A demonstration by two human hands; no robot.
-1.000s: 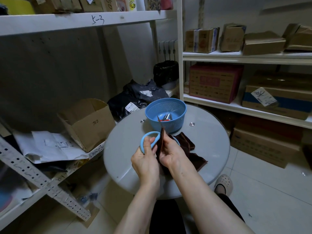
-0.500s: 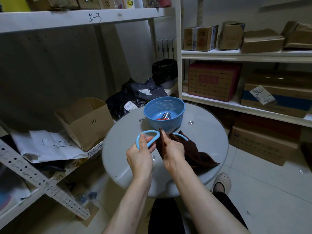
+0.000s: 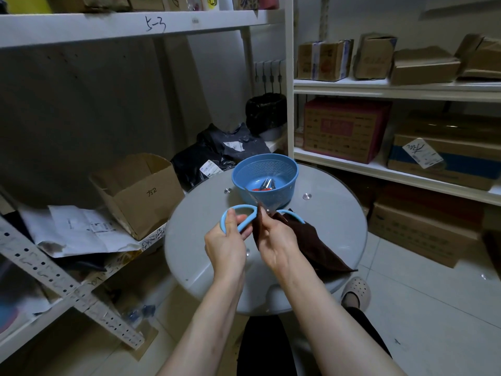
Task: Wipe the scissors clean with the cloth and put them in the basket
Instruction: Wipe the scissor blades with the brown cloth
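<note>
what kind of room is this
Probably a stockroom or storage room: white metal shelves stacked with brown cardboard boxes, a handwritten shelf code, and black plastic parcel bags piled on a shelf.

Landmark: blue basket on round table.

Just in front of basket:
- Left hand grips one light-blue loop of the scissors.
- Right hand pinches brown cloth around the pivot. Second loop shows past it.
- Blades blurred, pointing at basket's near wall.

Cloth tail drapes onto table, front-right of basket.

Inside basket: red-handled metal tool.
</note>
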